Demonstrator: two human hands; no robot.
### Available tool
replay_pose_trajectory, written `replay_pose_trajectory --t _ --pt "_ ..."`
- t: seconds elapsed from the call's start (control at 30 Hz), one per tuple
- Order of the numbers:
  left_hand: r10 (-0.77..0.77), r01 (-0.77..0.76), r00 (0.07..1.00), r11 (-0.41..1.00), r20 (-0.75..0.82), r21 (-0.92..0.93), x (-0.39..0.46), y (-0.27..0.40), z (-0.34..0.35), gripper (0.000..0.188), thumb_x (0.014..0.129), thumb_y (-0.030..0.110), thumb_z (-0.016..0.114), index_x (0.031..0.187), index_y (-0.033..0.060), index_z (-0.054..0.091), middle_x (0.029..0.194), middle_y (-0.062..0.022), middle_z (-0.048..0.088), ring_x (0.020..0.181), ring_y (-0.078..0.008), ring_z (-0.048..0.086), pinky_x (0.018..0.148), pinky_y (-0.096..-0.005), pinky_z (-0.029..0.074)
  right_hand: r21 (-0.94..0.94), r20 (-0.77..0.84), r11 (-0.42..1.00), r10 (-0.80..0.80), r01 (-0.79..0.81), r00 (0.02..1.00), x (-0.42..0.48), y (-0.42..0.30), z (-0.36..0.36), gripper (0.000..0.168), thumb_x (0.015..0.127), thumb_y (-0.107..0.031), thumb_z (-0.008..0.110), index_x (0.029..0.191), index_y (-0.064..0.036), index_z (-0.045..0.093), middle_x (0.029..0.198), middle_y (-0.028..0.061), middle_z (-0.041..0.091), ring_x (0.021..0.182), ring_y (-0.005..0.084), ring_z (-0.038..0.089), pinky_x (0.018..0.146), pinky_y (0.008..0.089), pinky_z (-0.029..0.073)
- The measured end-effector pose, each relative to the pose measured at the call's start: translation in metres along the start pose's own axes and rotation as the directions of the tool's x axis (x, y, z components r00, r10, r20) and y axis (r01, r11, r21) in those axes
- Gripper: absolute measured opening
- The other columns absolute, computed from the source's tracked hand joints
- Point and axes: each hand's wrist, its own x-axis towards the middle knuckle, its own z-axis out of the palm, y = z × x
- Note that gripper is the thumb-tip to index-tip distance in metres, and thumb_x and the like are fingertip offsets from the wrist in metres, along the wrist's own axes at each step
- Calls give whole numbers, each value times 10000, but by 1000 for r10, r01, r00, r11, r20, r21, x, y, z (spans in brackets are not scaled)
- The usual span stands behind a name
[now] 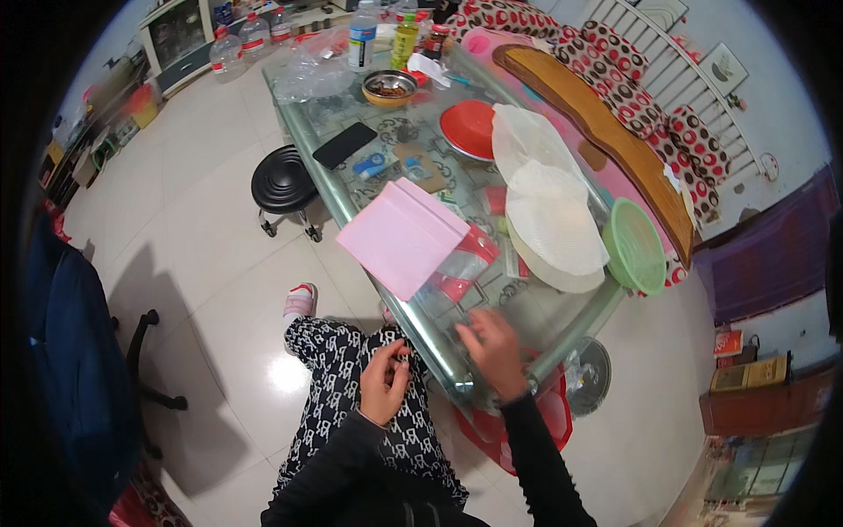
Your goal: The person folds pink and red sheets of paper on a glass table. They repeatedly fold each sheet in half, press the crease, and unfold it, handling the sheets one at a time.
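Observation:
My left hand (384,383) is held above my lap beside the table's near edge, fingers loosely curled, and I see nothing in it. Over the near corner of the glass table (527,319) is my right hand (490,349); it is blurred, thumb and fingers apart, with no object visible in it. Nearest to both hands lies a flat pink folded sheet (402,237), reaching slightly past the table's left edge. A red and clear plastic packet (471,260) is partly under it. Overlapping white round sheets (556,224) lie further right, beside a green plastic basin (633,247).
Further back on the table are a black phone (344,145), a red bowl (467,128), a metal bowl with food (388,87) and bottles (362,36). A black wheeled stool (283,179) stands left. Below the near corner are a red bin (553,428) and a round bin (589,379).

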Motion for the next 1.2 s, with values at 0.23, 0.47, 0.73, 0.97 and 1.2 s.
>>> replay_pose_trajectory --t 0.23,0.47,0.73,0.97,1.2 --pt "113 -106 992 985 -48 137 2 -4 4 330 919 -64 585 1242 1 570 1065 -70 653 674 -59 559 548 -200 485 -189 297 919 -282 346 912 94 -2 78 156 802 -101 646 879 22 589 913 191 605 897 365 625 758 469 512" --pt "138 -133 990 962 -3 238 4 4 4 372 854 -43 638 1221 3 593 985 -94 670 669 -133 612 561 -256 516 -177 350 900 -321 399 880 111 15 91 92 749 -112 643 734 -28 607 777 150 624 727 373 639 661 482 515" --pt "171 -165 985 965 -13 206 2 2 3 358 869 -47 628 1221 7 596 994 -82 667 658 -112 611 542 -234 493 111 297 978 -201 176 933 121 24 86 171 712 -144 677 665 3 604 670 185 588 630 379 596 585 452 464" --pt "176 -172 984 962 4 213 4 6 2 340 873 -47 626 1209 3 603 984 -74 664 665 -104 601 532 -221 484 124 377 987 -143 103 915 123 28 85 140 729 -90 682 761 45 658 677 146 609 615 222 614 612 339 486" --pt "186 -180 982 961 -11 210 3 4 2 339 864 -27 634 1198 20 600 958 -78 651 626 -138 614 548 -254 497 145 404 987 -119 65 907 124 29 84 145 742 -76 690 791 59 675 703 123 648 638 173 617 644 312 508"
